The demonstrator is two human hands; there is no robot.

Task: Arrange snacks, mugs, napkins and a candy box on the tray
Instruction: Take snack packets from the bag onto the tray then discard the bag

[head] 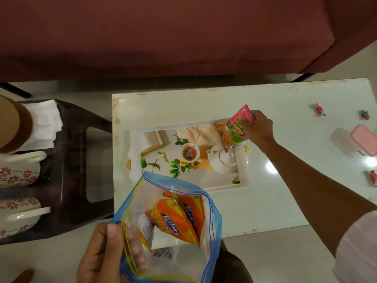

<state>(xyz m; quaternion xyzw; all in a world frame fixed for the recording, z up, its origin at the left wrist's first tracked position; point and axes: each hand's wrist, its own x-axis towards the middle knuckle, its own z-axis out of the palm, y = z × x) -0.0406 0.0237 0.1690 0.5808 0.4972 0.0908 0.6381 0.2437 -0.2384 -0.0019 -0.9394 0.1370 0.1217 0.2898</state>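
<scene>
Holding a pink-and-green snack packet [236, 128] by its top edge, the right hand [260, 127] is reaching over the far right corner of the printed serving tray [243, 185], fingers pinched shut on the crimped end. The packet is hanging with its long axis running from the far right down toward the near left, its lower end lying over the tray's teapot picture; whether it is already touching the tray floor cannot be told. The tray is sitting on the white bench [265, 211], long side left to right, with nothing else seen standing in it. The left hand [102, 254] is gripping the near rim of an open zip-lock bag [169, 231], thumb outside and fingers inside, closed on the plastic and keeping the mouth wide. Two orange Kurkure packets [175, 219] are lying inside the bag, long axes pointing away from the person toward the tray; the right hand is the free one for fetching them once the pink packet is released. A pink candy box [365, 139] and loose wrapped sweets [319, 109] are resting well to the right on the bench. Floral mugs [18, 174] and white napkins [47, 121] are waiting on a dark stool [81, 160] to the left, nearer the left hand.
</scene>
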